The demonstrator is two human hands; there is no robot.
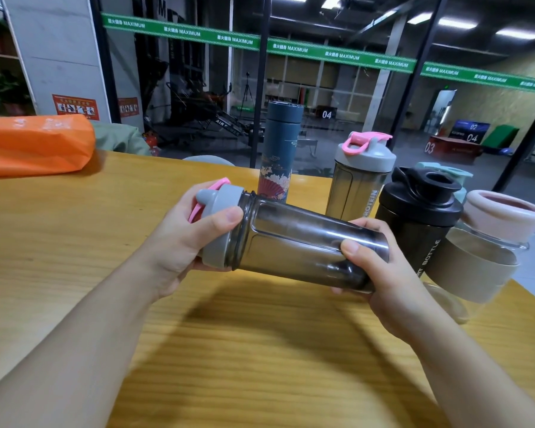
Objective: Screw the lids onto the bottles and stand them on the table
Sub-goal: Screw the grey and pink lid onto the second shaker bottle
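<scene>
1. Both hands hold one smoky shaker bottle on its side above the wooden table.
2. Left hand curls round the grey lid at the bottle's left end.
3. Right hand grips the bottom end.
4. Four other bottles stand behind.

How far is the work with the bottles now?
Done: four lidded bottles stand on the table: the blue flask, the grey-lidded shaker, the black shaker, the pink-lidded glass bottle. In hand: the left hand grips the grey lid on the smoky bottle, held sideways by the right hand. Left: standing it up.
</scene>
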